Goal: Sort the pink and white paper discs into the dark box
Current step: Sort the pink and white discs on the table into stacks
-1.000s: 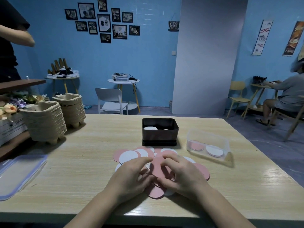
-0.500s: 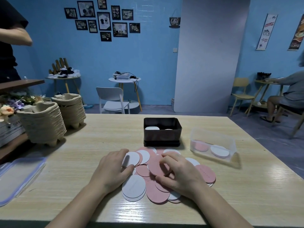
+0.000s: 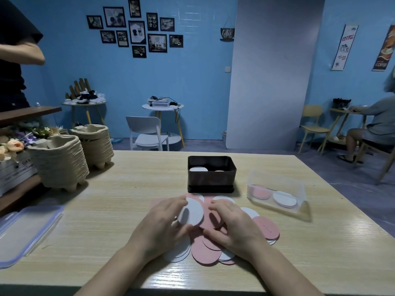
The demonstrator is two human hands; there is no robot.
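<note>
While both hands sit over the disc pile [image 3: 205, 253] at lower centre, left hand [image 3: 162, 227] pinches a white disc [image 3: 190, 212], tilted up; right hand [image 3: 235, 227] curls round a pink disc [image 3: 210, 220]. Just beyond, mid-frame: dark box [image 3: 211, 180], white discs [image 3: 198, 168] inside. Clear tub [image 3: 277, 182] to its right.

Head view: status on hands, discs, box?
Left hand pinches white disc, tilted above pile. Right hand grips pink disc on pile. Dark box open, unobstructed.
</note>
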